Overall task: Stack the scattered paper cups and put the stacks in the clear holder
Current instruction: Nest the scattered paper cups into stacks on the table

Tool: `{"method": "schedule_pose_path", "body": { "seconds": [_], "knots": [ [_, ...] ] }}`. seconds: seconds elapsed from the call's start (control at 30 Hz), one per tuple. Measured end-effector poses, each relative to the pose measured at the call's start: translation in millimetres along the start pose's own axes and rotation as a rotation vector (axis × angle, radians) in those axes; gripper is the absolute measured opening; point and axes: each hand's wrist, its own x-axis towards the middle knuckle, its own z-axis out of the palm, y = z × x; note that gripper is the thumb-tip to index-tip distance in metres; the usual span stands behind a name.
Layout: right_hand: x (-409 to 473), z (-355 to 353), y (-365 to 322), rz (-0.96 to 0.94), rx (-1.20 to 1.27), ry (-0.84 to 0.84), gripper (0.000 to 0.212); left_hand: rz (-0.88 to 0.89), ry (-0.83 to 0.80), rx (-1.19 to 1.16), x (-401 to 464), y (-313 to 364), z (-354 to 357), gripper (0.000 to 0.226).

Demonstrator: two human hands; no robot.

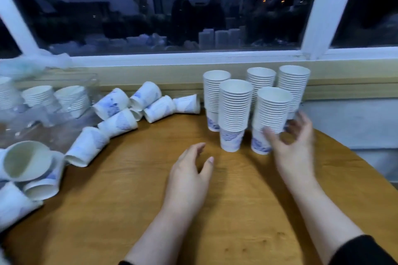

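On the table (150, 189), five tall paper cup stacks (235, 109) stand at one o'clock, light and easy to tip, so the right hand (293, 146), spread beside the nearest stack (270, 118), should grasp low, while the left hand (189, 176) hovers open and empty.

Both forearms are bare, with dark sleeves (364, 251) pushed up (black, seemingly).

Bare table (133, 196) centre; 5 stacks (234, 112) block right, loose cups (120, 112) left.
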Motion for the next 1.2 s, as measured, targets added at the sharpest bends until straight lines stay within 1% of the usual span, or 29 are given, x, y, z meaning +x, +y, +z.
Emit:
{"method": "schedule_pose_path", "body": {
  "seconds": [0.07, 0.13, 0.17, 0.2, 0.27, 0.33, 0.4, 0.5, 0.6, 0.8, 0.87, 0.97, 1.1, 1.2],
  "knots": [
    [-13.0, -1.4, -20.5, -0.109, 0.09, 0.096, 0.062, 0.013, 0.048, 0.013, -3.1, -5.0, -13.5, 0.031],
    [-29.6, 0.8, -39.9, -0.224, 0.126, 0.067, 0.032, 0.037, 0.115, 0.049, -4.8, -11.8, -29.4, 0.028],
    [-40.7, 9.4, -48.1, -0.266, 0.113, -0.002, 0.022, 0.04, 0.164, 0.066, -5.2, -18.0, -40.4, 0.028],
    [-52.5, 20.1, -54.6, -0.305, 0.083, -0.095, 0.018, 0.04, 0.22, 0.081, -5.3, -23.5, -51.4, 0.03],
    [-75.4, 50.5, -62.4, -0.345, 0.03, -0.3, 0.016, 0.036, 0.347, 0.12, -4.9, -35.4, -73.6, 0.036],
    [-92.7, 83.9, -65.5, -0.287, 0.016, -0.473, 0.012, 0.014, 0.467, 0.16, -2.6, -44.1, -89.7, 0.039],
    [-103.1, 117.6, -65.8, -0.171, 0.037, -0.569, 0.014, -0.036, 0.558, 0.205, 0.7, -51.6, -100.7, 0.037],
    [-104.2, 161.2, -64.9, -0.07, 0.015, -0.588, 0.029, -0.126, 0.609, 0.259, 7.8, -63.9, -109.4, 0.041],
    [-100.2, 197.3, -62.3, -0.045, -0.048, -0.629, 0.04, -0.194, 0.602, 0.331, 18.5, -75.2, -115.9, 0.052],
    [-88.4, 251.3, -58.9, -0.028, -0.065, -0.707, 0.054, -0.277, 0.563, 0.464, 39.9, -94.5, -126.2, 0.059],
    [-81.8, 269.2, -54.7, -0.002, -0.055, -0.722, 0.054, -0.293, 0.55, 0.478, 44.4, -99.3, -127.2, 0.06],
    [-72.4, 293.0, -52.9, 0.016, -0.038, -0.732, 0.053, -0.269, 0.544, 0.478, 48.8, -101.4, -126.7, 0.057],
    [-63.9, 315.8, -55.9, 0.099, 0.009, -0.734, 0.044, -0.268, 0.556, 0.417, 50.3, -101.2, -126.7, 0.06],
    [-63.0, 317.4, -54.9, 0.105, 0.048, -0.685, 0.035, -0.306, 0.516, 0.384, 50.2, -105.0, -126.6, 0.067]
  ]
}}
